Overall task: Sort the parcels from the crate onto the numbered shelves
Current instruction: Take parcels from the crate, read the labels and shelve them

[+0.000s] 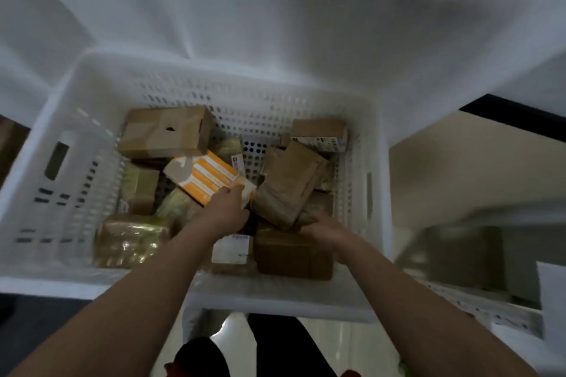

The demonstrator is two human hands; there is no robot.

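blur is smearing the crate (76, 138) and the print on the white label (229, 249). the right hand (324, 231) is hiding its fingers under a tilted brown parcel (288, 187); the left hand (225, 210) is covering a corner of the orange box (208, 176).

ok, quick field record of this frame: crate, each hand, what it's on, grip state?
crate: white perforated crate, many parcels inside
left hand: inside the crate, fingers on the near end of the orange box
right hand: inside the crate, at the lower end of the tilted brown parcel
grip: blurred, cannot tell for either hand
other parcels: brown box far left; wrapped parcel near left
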